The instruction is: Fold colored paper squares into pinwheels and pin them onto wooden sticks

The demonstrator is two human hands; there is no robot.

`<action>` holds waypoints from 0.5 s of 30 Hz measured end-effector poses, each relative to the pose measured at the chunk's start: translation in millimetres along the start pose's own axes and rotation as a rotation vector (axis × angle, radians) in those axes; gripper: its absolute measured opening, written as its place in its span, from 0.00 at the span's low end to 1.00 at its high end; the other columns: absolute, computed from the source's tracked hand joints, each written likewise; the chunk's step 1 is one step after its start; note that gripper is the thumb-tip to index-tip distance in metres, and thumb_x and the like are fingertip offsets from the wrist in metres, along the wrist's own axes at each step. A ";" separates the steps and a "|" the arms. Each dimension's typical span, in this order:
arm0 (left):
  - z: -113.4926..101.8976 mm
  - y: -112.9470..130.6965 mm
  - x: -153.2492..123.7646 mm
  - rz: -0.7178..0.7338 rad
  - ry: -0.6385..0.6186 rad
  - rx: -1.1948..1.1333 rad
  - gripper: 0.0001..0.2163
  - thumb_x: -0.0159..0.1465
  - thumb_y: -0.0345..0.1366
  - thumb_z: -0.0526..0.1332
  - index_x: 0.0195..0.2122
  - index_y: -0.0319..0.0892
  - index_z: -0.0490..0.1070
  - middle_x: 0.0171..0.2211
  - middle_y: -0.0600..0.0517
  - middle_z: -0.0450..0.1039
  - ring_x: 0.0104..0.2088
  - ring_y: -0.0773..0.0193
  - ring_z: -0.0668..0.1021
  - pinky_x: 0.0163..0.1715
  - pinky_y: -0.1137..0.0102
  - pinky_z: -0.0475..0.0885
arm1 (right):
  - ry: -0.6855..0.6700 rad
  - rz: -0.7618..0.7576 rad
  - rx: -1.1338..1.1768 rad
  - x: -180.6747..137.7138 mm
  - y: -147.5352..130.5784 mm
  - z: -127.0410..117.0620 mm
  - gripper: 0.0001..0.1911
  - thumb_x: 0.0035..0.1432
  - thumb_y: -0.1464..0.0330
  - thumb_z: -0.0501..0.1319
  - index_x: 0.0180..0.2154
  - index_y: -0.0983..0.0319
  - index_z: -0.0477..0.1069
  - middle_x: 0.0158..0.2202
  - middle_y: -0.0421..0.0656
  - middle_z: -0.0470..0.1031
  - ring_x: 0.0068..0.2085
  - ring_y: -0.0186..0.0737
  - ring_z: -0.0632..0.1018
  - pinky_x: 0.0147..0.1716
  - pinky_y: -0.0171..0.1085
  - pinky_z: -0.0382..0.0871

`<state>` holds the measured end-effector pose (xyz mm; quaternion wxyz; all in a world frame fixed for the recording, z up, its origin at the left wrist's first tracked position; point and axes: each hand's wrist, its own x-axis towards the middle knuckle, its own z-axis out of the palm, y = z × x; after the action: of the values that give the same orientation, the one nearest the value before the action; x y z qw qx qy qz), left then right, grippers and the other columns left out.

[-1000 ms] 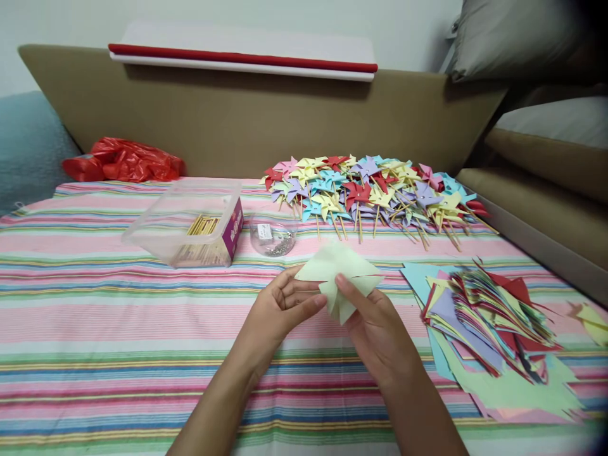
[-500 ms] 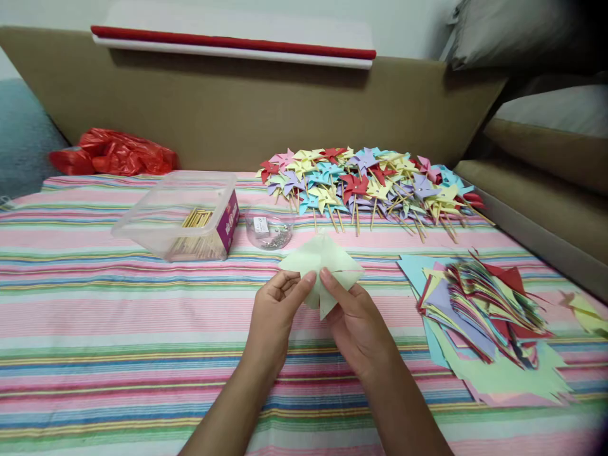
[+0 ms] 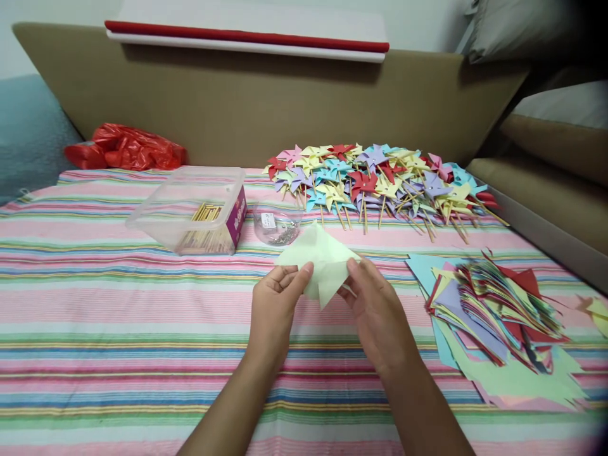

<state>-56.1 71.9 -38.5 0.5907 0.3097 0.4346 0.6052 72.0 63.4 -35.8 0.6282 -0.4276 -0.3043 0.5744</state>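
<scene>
A pale green paper square (image 3: 327,256), cut in from its corners, is held up above the striped cloth, one point of it hanging downward. My left hand (image 3: 278,301) pinches its left side between thumb and curled fingers. At the right corner, my right hand (image 3: 375,304) grips the paper with thumb on top and fingers behind. Just beyond the paper lies a clear bag of small metal fasteners (image 3: 278,229) with a white label. The undersides of the paper and some fingertips are hidden.
Finished paper pinwheels on sticks (image 3: 375,180) are heaped at the back. A clear plastic box (image 3: 190,196) holds short wooden sticks. Stacked coloured paper sheets (image 3: 498,316) with dark-handled scissors lie at right. Behind stand a red plastic bag (image 3: 128,149) and a cardboard panel (image 3: 285,107).
My right hand has moved from the paper's middle out to its right corner, lifting that flap. The left hand keeps its pinch. The whole view has shifted slightly.
</scene>
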 end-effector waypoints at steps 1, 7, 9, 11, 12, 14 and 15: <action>-0.8 1.1 1.0 0.000 0.015 -0.010 0.11 0.56 0.40 0.74 0.30 0.38 0.78 0.29 0.52 0.80 0.30 0.69 0.76 0.33 0.75 0.71 | 0.024 -0.057 -0.043 0.6 0.5 -2.9 0.23 0.60 0.59 0.65 0.56 0.52 0.67 0.49 0.42 0.77 0.44 0.40 0.79 0.42 0.41 0.76; -5.4 6.2 5.3 -0.027 0.060 -0.102 0.11 0.55 0.40 0.74 0.30 0.37 0.79 0.30 0.51 0.79 0.30 0.68 0.76 0.32 0.75 0.72 | -0.133 -0.394 -0.486 2.8 4.5 -13.2 0.18 0.58 0.67 0.67 0.50 0.49 0.69 0.63 0.44 0.62 0.55 0.45 0.76 0.49 0.46 0.76; -5.5 6.5 6.2 -0.028 0.064 -0.125 0.10 0.55 0.39 0.74 0.29 0.37 0.79 0.29 0.52 0.78 0.29 0.69 0.76 0.32 0.75 0.72 | -0.187 -0.427 -0.570 3.0 4.5 -12.6 0.10 0.59 0.66 0.67 0.44 0.51 0.75 0.63 0.44 0.61 0.61 0.48 0.70 0.53 0.46 0.75; -5.1 6.3 6.4 -0.027 0.063 -0.130 0.10 0.54 0.38 0.74 0.28 0.37 0.79 0.28 0.53 0.78 0.29 0.70 0.75 0.31 0.76 0.71 | -0.199 -0.436 -0.599 3.3 4.4 -11.0 0.05 0.59 0.65 0.67 0.39 0.52 0.78 0.59 0.45 0.64 0.67 0.49 0.63 0.54 0.44 0.75; -4.8 6.1 6.2 -0.026 0.061 -0.125 0.10 0.54 0.38 0.74 0.28 0.37 0.79 0.27 0.53 0.77 0.28 0.70 0.75 0.31 0.76 0.71 | -0.195 -0.428 -0.601 3.3 4.5 -10.0 0.04 0.59 0.64 0.68 0.38 0.53 0.79 0.57 0.45 0.65 0.68 0.48 0.62 0.53 0.43 0.76; -4.3 5.6 5.4 -0.024 0.059 -0.096 0.10 0.55 0.38 0.74 0.28 0.37 0.78 0.26 0.54 0.76 0.27 0.71 0.74 0.31 0.76 0.70 | -0.160 -0.397 -0.589 3.2 4.7 -8.1 0.04 0.59 0.62 0.67 0.36 0.53 0.80 0.54 0.46 0.68 0.67 0.49 0.63 0.51 0.41 0.77; -4.1 5.3 4.9 -0.018 0.060 -0.077 0.10 0.55 0.38 0.74 0.28 0.37 0.77 0.26 0.54 0.76 0.27 0.71 0.74 0.30 0.76 0.70 | -0.141 -0.380 -0.582 3.0 4.6 -7.1 0.05 0.59 0.61 0.67 0.35 0.54 0.80 0.53 0.47 0.69 0.65 0.49 0.66 0.50 0.41 0.78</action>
<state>-62.6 76.4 -36.2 0.5942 0.2646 0.4312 0.6253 76.6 64.9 -43.5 0.5533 -0.4835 -0.5719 0.3645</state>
